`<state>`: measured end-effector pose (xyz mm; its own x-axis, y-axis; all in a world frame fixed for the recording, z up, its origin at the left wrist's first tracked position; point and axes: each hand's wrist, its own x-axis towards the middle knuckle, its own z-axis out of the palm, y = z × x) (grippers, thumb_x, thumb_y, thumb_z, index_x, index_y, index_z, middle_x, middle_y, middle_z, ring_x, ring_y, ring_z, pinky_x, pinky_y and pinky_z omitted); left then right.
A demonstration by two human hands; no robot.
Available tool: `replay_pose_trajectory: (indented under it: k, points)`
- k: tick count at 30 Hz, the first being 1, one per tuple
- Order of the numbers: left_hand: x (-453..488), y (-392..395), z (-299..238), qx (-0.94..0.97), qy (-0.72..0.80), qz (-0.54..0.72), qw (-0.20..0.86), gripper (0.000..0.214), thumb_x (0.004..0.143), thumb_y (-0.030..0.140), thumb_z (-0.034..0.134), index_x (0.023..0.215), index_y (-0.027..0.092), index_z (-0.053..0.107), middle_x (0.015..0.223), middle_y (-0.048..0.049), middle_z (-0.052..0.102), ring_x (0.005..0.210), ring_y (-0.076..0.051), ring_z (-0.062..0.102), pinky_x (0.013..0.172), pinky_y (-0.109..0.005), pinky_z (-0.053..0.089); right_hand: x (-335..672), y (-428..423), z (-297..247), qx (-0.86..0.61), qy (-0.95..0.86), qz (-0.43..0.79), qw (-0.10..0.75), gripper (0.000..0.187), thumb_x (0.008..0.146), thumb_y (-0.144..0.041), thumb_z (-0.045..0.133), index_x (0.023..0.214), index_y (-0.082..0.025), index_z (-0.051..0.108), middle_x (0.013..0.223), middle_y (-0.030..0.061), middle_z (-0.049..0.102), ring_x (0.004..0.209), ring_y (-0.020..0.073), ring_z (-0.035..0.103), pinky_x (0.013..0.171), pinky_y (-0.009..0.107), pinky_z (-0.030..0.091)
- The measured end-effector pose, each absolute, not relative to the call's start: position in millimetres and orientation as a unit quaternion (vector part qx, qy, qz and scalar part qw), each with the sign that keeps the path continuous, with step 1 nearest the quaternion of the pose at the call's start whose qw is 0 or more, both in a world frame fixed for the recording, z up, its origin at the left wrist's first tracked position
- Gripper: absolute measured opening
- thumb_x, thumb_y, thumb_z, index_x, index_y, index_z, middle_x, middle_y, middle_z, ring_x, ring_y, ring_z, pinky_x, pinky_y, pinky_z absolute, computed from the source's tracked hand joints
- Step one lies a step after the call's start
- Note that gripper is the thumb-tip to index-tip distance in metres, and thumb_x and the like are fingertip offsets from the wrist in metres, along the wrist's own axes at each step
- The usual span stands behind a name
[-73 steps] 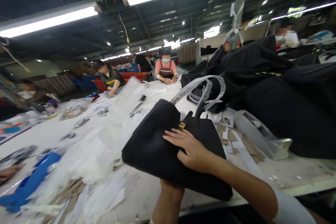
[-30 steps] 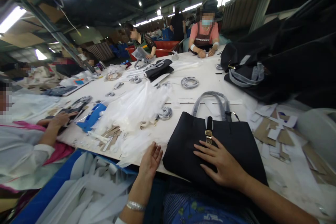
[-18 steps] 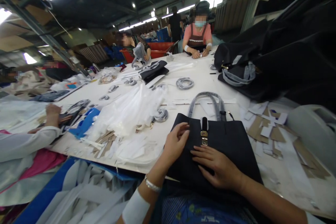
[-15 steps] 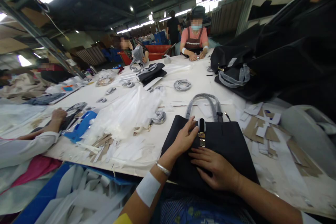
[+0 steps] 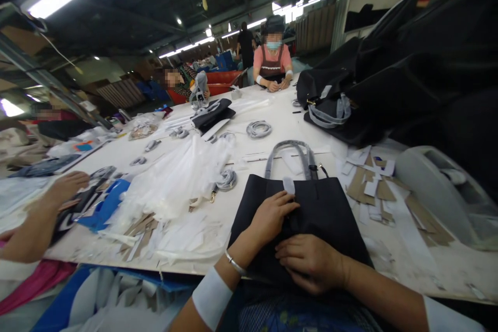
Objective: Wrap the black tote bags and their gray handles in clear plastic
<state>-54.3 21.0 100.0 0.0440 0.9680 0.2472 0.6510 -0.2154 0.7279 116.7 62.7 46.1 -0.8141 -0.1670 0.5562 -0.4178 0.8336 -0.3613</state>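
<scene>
A black handbag (image 5: 330, 207) lies flat on the white table (image 5: 272, 124) at its near edge, with its grey wrapped handles (image 5: 290, 151) pointing away from me. My left hand (image 5: 270, 218) rests on the bag's front, fingers bent over the middle strap just below a pale tab (image 5: 288, 185); the clasp is hidden under them. My right hand (image 5: 311, 262) lies lower on the same face. Its fingers are curled and pressed into the leather beside the left hand.
Black bags (image 5: 408, 78) are piled at the right, and a grey plastic holder (image 5: 439, 187) and cardboard scraps (image 5: 369, 187) lie beside them. Clear plastic bags (image 5: 179, 176) and paper strips lie at the left. A co-worker's hand (image 5: 64, 187) rests there. More people work at the far end.
My view has dropped from the ceiling to the table. My left hand came up from the table edge onto the bag and now covers the gold clasp. My right hand's fingers have curled in.
</scene>
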Motion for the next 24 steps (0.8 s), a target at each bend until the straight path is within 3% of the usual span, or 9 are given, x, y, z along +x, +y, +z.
replay_pose_trajectory:
  k: [5, 11, 17, 24]
  points:
    - [-48.2, 22.4, 93.3, 0.63, 0.616, 0.412, 0.229, 0.031, 0.08, 0.01, 0.065, 0.101, 0.029, 0.077, 0.118, -0.0053, 0.072, 0.116, -0.025, 0.061, 0.108, -0.04, 0.044, 116.4, 62.0, 46.2, 0.152, -0.922, 0.248, 0.257, 0.03, 0.078, -0.011, 0.052, 0.103, -0.019, 0.067, 0.101, 0.0085, 0.075, 0.102, 0.023, 0.068, 0.086, 0.037, 0.056]
    - [-42.6, 9.1, 86.9, 0.541, 0.669, 0.454, 0.232, 0.018, 0.086, 0.026, 0.068, 0.1, 0.028, 0.077, 0.102, -0.0057, 0.076, 0.094, -0.025, 0.07, 0.095, -0.041, 0.052, 115.4, 63.2, 46.2, 0.159, -0.917, 0.251, 0.265, 0.033, 0.077, -0.013, 0.05, 0.103, -0.021, 0.067, 0.1, 0.0086, 0.075, 0.101, 0.0229, 0.068, 0.083, 0.036, 0.056]
    - [-37.5, -11.7, 81.6, 0.54, 0.663, 0.436, 0.282, 0.022, 0.083, 0.022, 0.071, 0.101, 0.032, 0.078, 0.111, -0.0041, 0.075, 0.107, -0.028, 0.067, 0.106, -0.043, 0.046, 114.3, 64.6, 39.7, 0.165, -0.917, 0.239, 0.273, 0.026, 0.077, -0.015, 0.05, 0.096, -0.021, 0.067, 0.096, 0.0069, 0.074, 0.091, 0.0217, 0.068, 0.081, 0.035, 0.054]
    - [-36.4, -14.3, 80.7, 0.575, 0.643, 0.399, 0.312, 0.039, 0.082, 0.013, 0.067, 0.116, 0.031, 0.071, 0.134, -0.0033, 0.063, 0.128, -0.027, 0.055, 0.118, -0.043, 0.031, 115.0, 64.0, 42.7, 0.183, -0.925, 0.197, 0.269, 0.019, 0.076, -0.016, 0.05, 0.086, -0.02, 0.066, 0.084, 0.005, 0.072, 0.076, 0.0195, 0.065, 0.069, 0.032, 0.052]
